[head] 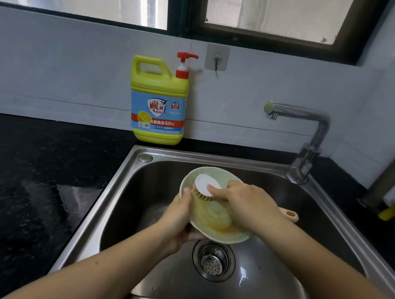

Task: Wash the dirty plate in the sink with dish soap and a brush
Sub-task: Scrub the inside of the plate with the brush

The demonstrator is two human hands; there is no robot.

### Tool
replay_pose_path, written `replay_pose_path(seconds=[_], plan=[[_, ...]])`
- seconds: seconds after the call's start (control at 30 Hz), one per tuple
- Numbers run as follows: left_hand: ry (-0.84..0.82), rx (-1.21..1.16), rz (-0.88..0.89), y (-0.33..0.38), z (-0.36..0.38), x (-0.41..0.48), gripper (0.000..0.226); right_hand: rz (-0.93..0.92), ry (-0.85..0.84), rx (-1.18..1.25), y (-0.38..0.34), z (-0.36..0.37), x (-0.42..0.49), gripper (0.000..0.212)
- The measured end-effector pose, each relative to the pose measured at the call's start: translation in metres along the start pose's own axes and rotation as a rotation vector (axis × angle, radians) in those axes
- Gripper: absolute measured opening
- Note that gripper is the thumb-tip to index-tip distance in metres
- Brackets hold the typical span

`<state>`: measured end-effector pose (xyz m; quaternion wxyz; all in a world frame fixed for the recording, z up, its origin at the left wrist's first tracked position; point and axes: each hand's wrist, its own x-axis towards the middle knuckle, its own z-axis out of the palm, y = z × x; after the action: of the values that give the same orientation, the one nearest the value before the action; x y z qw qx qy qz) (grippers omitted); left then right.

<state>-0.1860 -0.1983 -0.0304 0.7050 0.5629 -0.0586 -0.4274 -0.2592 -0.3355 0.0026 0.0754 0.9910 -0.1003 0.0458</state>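
**Q:** Where was the plate, and which hand carried it?

**A:** You held the plate [216, 173] tilted inside the sink [129, 205], just above the drain strainer [213, 261]. Your left hand [179, 219] carried it by the left rim. The grip was curled round the edge, with the thumb on the inner face and the fingers beneath. Orange-yellow smears covered the lower part of that face.

**Q:** What was the state of the right grip?

**A:** Your right hand [246, 204] was wrapped round the brush [205, 184], with one fingertip lying on its white head. The bristles pressed against the upper left of the plate's face. The pale handle end projected to the right, past your wrist.

**Q:** Where were the soap and the tap?

**A:** The dish soap bottle [159, 101] stood upright on the black surface [42, 175] behind the sink, against the wall. The faucet [307, 132] stood at the sink's right rear corner, with its spout pointing left.
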Motion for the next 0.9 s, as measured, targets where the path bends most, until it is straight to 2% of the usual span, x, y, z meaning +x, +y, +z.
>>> replay_pose_path(seconds=[0.17, 0.27, 0.4, 0.5, 0.6, 0.7, 0.9], plan=[[0.035, -0.019, 0.011, 0.001, 0.0, 0.002, 0.041, -0.153, -0.084, 0.051, 0.003, -0.006, -0.019, 0.046], [0.048, -0.048, 0.022, 0.002, -0.001, 0.001, 0.037, -0.202, -0.158, 0.085, 0.02, -0.012, -0.029, 0.044], [0.088, -0.091, 0.054, 0.003, -0.002, 0.002, 0.024, -0.188, -0.265, 0.02, 0.038, -0.033, -0.032, 0.036], [0.1, -0.078, 0.053, 0.002, -0.001, 0.003, 0.034, -0.091, -0.332, -0.175, 0.038, -0.048, -0.024, 0.036], [0.098, -0.068, 0.036, 0.002, 0.0, 0.002, 0.043, 0.028, -0.286, -0.384, 0.029, -0.044, -0.006, 0.037], [0.087, -0.085, 0.003, 0.003, 0.0, 0.002, 0.047, 0.046, -0.22, -0.482, 0.014, -0.03, 0.011, 0.03], [0.106, -0.117, 0.001, 0.007, -0.001, 0.0, 0.046, 0.067, -0.161, -0.337, 0.006, -0.008, 0.012, 0.045]])
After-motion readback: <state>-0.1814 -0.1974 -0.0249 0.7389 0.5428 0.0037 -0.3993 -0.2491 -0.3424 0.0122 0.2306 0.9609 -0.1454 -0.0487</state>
